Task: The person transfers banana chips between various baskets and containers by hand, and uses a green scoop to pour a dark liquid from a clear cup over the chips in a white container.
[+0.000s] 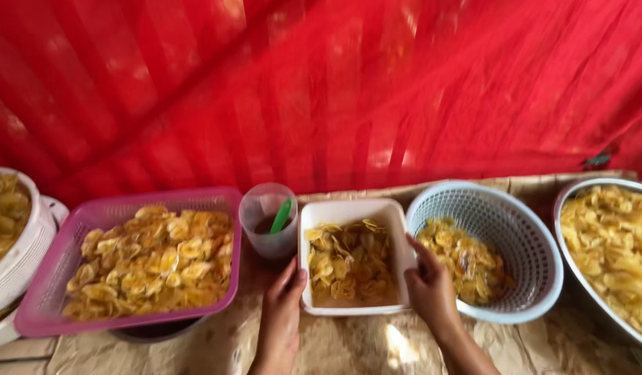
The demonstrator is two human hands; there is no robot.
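Two bare forearms rise from the bottom edge of the view over crinkled brown paper (349, 347) that covers the work surface. Left hand (283, 305) lies flat and open against the near left corner of a white rectangular tub (352, 210), fingers straight and together, touching the wall but not closed around it. Right hand (429, 285) rests on the tub's right rim, fingers curled loosely over the edge; whether they clamp the rim cannot be told. Inside the tub, which sits at the centre of the surface between both hands, lies a shallow layer of golden fried chips (349, 260). Just right of it, touching or nearly so, stands a pale blue round mesh basket (515, 222) with more chips heaped on its left side. At the far right edge, a metal bowl (564, 208) holds paler yellow chips. Left of the tub stands a clear plastic cup (265, 208) with a green utensil (281, 217) leaning inside. Further left, a pink rectangular mesh basket (126, 205) is piled with chips, and a white round basket (22, 257) sits at the left edge, partly out of view. Behind everything, a red cloth (321, 90) fills the whole background, dappled with light.
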